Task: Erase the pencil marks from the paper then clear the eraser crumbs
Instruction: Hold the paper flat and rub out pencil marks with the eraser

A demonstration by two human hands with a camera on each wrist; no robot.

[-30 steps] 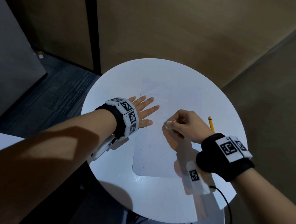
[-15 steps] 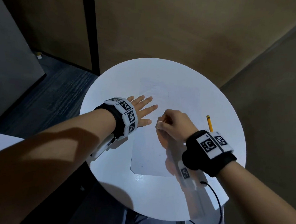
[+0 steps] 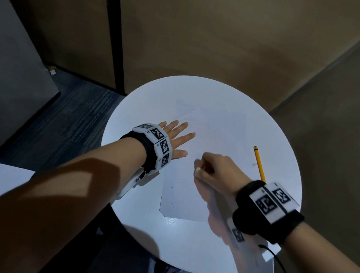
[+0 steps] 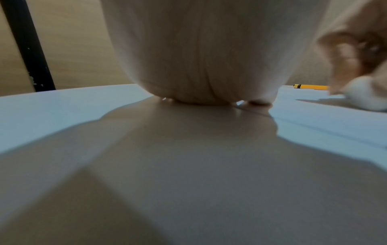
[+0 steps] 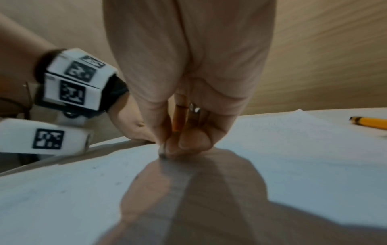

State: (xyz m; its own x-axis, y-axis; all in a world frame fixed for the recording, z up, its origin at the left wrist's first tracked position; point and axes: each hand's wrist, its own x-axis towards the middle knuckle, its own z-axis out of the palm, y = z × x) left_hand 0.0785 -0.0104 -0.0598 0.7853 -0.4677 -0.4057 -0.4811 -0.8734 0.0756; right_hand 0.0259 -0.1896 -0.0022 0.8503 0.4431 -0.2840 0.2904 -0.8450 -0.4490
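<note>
Head view, left to right. Left hand (image 3: 175, 139) flat on the desk (image 3: 138, 116), fingers straight and spread, tips over the left edge of the paper (image 3: 183, 192), gripping nothing, only pinning the sheet. Paper lying in the middle of the desk: judged thin, light and floppy, apt to slide or crumple under rubbing, so best held by flat pressure near the rubbed spot, not pinched. Dark eraser crumbs (image 3: 176, 188) scattered on the near part of the sheet; judged feather-light, for brushing off, not picking up. Right hand (image 3: 213, 170) curled tight, fingertips pinching a small pale eraser (image 3: 197, 172) pressed onto the paper; right wrist view shows its dark tip against the sheet. Eraser judged soft, grippy and slightly crumbly, best pinched low near the working end. Yellow pencil (image 3: 259, 163) lying on the desk to the right, apart from both hands.
</note>
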